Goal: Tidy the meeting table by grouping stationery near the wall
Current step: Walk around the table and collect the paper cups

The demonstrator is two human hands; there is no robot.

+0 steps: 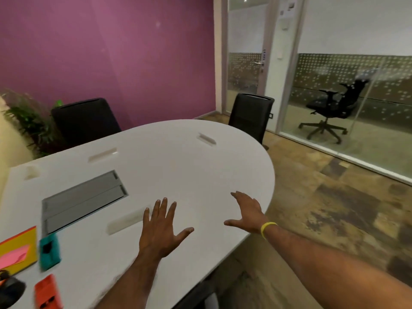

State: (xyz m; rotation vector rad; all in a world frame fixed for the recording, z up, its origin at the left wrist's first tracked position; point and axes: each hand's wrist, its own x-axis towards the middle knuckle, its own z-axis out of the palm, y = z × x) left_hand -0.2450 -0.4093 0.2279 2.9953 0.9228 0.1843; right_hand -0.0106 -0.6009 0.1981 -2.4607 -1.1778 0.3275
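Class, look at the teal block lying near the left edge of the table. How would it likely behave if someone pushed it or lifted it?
The teal block looks boxy and lies flat, so a push would probably slide it, not roll it. It appears stiff and should keep its shape when lifted. The table looks smooth, so it may skid easily.

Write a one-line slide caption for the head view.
Both hands, left and right, hover open and empty over the white table.

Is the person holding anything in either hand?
No. Both the left hand and the right hand are spread open and empty above the white table.
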